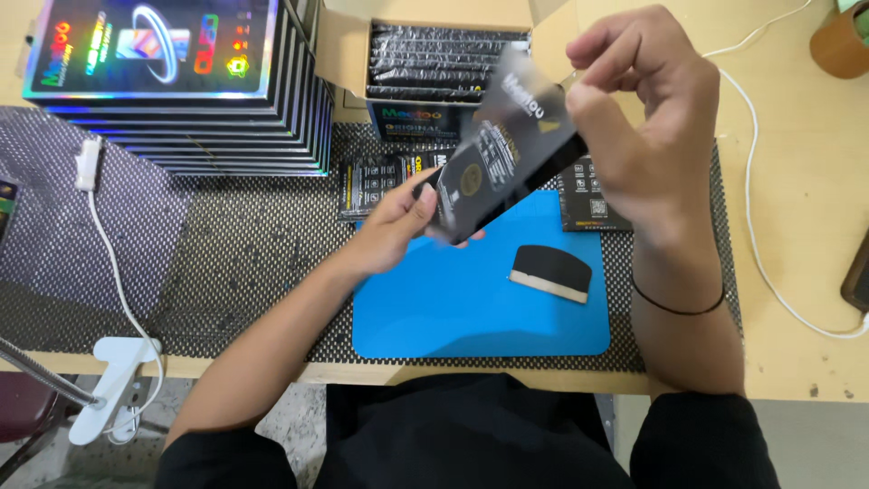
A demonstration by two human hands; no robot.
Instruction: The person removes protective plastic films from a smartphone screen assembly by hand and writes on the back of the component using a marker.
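— Where is the black packet [507, 154]?
— Above the blue mat [471, 308], tilted, held by both hands.
— How?
— The left hand [398, 226] grips its lower end; the right hand [634, 118] pinches its top. A scraper [550, 272] lies on the mat.

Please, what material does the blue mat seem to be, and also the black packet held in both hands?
Blue rounded rectangular mat: probably silicone or soft rubber, since it looks matte, smooth and flat. Black glossy flat packet, between left hand and right hand: seemingly plastic film or foil, given its sheen, though motion blur leaves this uncertain.
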